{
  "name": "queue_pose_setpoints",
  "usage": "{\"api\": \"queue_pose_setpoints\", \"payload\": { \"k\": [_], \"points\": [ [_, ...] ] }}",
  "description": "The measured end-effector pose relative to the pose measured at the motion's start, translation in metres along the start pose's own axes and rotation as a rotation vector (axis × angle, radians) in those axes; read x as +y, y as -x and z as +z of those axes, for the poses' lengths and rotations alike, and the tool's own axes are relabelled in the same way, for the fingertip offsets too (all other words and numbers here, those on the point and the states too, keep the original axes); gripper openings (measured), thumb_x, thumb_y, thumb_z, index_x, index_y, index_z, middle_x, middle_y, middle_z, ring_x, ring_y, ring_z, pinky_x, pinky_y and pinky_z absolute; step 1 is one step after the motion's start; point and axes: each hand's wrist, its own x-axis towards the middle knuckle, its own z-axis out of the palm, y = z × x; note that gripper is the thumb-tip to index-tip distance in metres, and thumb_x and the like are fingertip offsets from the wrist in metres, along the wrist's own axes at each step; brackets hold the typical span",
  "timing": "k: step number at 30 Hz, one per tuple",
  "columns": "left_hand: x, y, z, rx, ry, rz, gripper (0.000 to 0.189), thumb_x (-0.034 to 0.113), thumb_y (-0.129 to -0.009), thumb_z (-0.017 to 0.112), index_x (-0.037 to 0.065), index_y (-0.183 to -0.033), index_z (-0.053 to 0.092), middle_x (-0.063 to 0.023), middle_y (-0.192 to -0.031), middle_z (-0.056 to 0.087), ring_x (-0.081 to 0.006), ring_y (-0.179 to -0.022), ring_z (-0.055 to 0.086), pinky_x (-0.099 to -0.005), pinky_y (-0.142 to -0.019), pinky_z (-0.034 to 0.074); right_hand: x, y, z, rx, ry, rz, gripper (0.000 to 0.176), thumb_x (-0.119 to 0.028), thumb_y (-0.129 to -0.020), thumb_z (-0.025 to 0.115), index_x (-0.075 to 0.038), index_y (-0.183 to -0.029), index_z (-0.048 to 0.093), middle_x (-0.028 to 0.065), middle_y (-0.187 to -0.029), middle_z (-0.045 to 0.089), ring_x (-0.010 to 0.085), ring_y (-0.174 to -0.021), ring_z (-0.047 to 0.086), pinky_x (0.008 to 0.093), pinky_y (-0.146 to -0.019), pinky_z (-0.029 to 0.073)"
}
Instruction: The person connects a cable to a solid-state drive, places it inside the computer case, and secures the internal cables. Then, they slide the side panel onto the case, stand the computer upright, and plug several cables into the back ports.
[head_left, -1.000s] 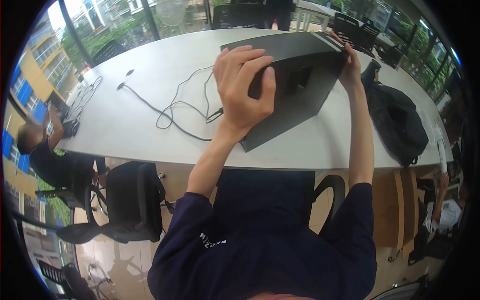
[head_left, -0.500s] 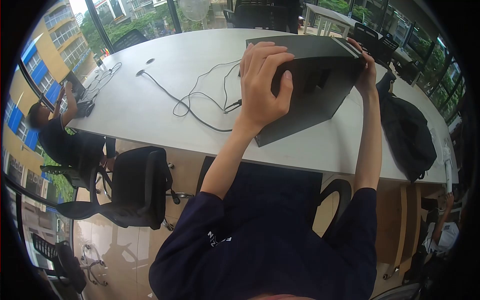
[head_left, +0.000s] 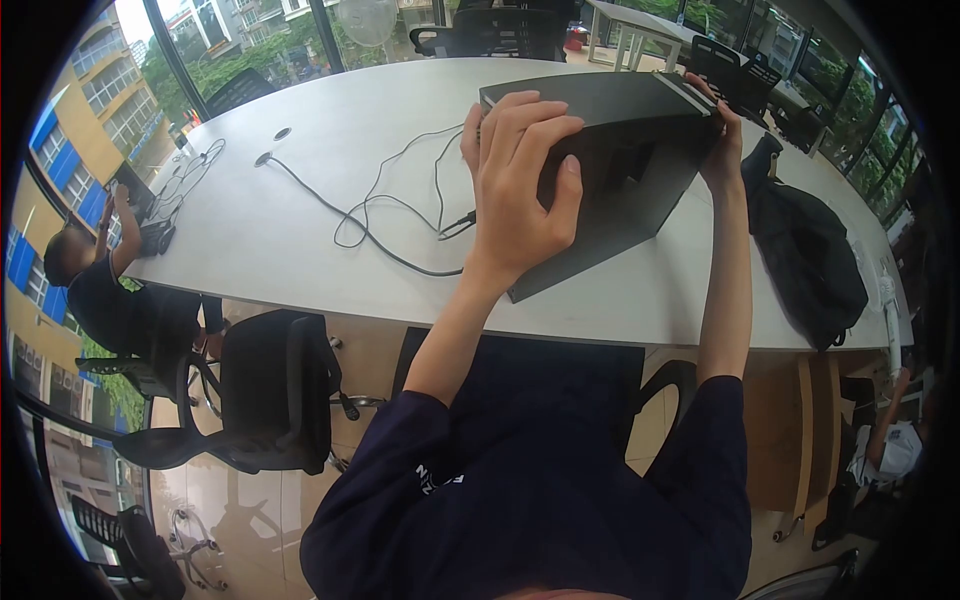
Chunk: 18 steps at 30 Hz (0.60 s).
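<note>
Matt black panels give the case (head_left: 620,195) little to be gripped by, so a slip is judged the chief risk. The case is set on the pale worktop (head_left: 270,230) at about 12 o'clock from the body, with its near lower corner close to the worktop's near edge, and a slide towards 6 o'clock could carry that corner over the edge. Whether the base lies flat or is tipped on one edge cannot be told; if it is tipped, the weight would be borne by the two hands alone, and a loosened hold could let it drop back hard. A thin dark cable (head_left: 370,215) is looped on the worktop at 9 o'clock of the case, with its plug end just beside the near corner, and it could be caught or pinched if the case were swung that way. A black backpack (head_left: 805,250) is slumped at 3 o'clock, near the case's far end, and could be shoved towards the edge by a turn in that direction. As to pose, the left hand (head_left: 520,190) is held up on an outstretched forearm and clamped over the near upper corner, with the fingers spread across the top and the thumb pressed against the side panel. Farther off, the right hand (head_left: 722,140) is extended on a nearly straight arm to the far end, with its fingers hooked over the top edge; the palm is hidden.
</note>
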Motion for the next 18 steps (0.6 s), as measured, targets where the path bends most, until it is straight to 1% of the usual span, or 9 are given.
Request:
{"api": "queue_pose_setpoints", "payload": {
  "k": [3, 6, 8, 9, 11, 16, 18],
  "points": [
    [-0.0006, 0.0008, 0.0017, 0.000, 0.036, -0.011, 0.030, 0.008, -0.080, 0.064, 0.009, -0.110, 0.068, -0.0080, -0.120, 0.063, -0.0327, -0.127, 0.054, -0.0589, -0.119, 0.021, -0.0005, 0.0013, 0.0020, -0.002, -0.013, 0.010, 0.069, -0.049, -0.095, 0.050, -0.007, -0.150, 0.052, 0.0121, -0.148, 0.054, 0.0246, -0.135, 0.053, 0.0360, -0.115, 0.039],
    [-0.0004, 0.0003, 0.0023, 0.015, 0.037, -0.014, 0.031, 0.008, -0.079, 0.064, 0.009, -0.110, 0.068, -0.0076, -0.119, 0.063, -0.0322, -0.127, 0.054, -0.0562, -0.117, 0.023, -0.0003, 0.0016, 0.0023, 0.014, 0.014, -0.001, 0.070, -0.050, -0.096, 0.050, -0.008, -0.151, 0.052, 0.0125, -0.148, 0.055, 0.0244, -0.134, 0.053, 0.0362, -0.115, 0.040],
    [-0.0007, 0.0000, 0.0018, 0.017, 0.018, 0.002, 0.031, 0.008, -0.079, 0.064, 0.009, -0.110, 0.069, -0.0069, -0.119, 0.064, -0.0310, -0.126, 0.054, -0.0508, -0.111, 0.027, -0.0003, 0.0012, 0.0029, 0.014, 0.006, 0.002, 0.069, -0.050, -0.096, 0.050, -0.008, -0.151, 0.052, 0.0126, -0.148, 0.055, 0.0243, -0.134, 0.054, 0.0362, -0.114, 0.040],
    [-0.0006, -0.0001, 0.0016, 0.016, 0.020, 0.002, 0.031, 0.008, -0.079, 0.064, 0.009, -0.110, 0.069, -0.0069, -0.119, 0.064, -0.0310, -0.126, 0.054, -0.0508, -0.111, 0.027, -0.0004, 0.0016, 0.0031, 0.011, -0.002, 0.005, 0.069, -0.050, -0.096, 0.050, -0.008, -0.151, 0.052, 0.0126, -0.148, 0.055, 0.0243, -0.134, 0.054, 0.0363, -0.114, 0.040],
    [0.0002, -0.0003, 0.0009, 0.016, -0.017, 0.013, 0.031, 0.007, -0.079, 0.064, 0.009, -0.110, 0.069, -0.0064, -0.118, 0.064, -0.0295, -0.126, 0.055, -0.0456, -0.106, 0.028, -0.0009, 0.0027, 0.0034, 0.016, 0.002, 0.007, 0.069, -0.050, -0.096, 0.049, -0.008, -0.151, 0.052, 0.0125, -0.148, 0.055, 0.0244, -0.134, 0.054, 0.0363, -0.114, 0.041],
    [0.0014, 0.0009, 0.0015, 0.016, -0.030, -0.005, 0.032, 0.008, -0.079, 0.065, 0.009, -0.111, 0.069, -0.0063, -0.120, 0.064, -0.0292, -0.127, 0.055, -0.0441, -0.106, 0.027, -0.0023, 0.0035, 0.0055, 0.006, -0.001, 0.009, 0.069, -0.050, -0.096, 0.049, -0.008, -0.150, 0.052, 0.0124, -0.147, 0.055, 0.0248, -0.133, 0.055, 0.0363, -0.114, 0.041],
    [0.0018, 0.0013, 0.0007, 0.021, -0.023, 0.000, 0.033, 0.008, -0.079, 0.065, 0.009, -0.111, 0.069, -0.0063, -0.120, 0.064, -0.0295, -0.127, 0.054, -0.0441, -0.106, 0.027, -0.0031, 0.0047, 0.0087, 0.035, 0.005, 0.007, 0.069, -0.050, -0.096, 0.048, -0.007, -0.150, 0.053, 0.0126, -0.147, 0.055, 0.0250, -0.133, 0.055, 0.0362, -0.114, 0.041]
  ]
}}
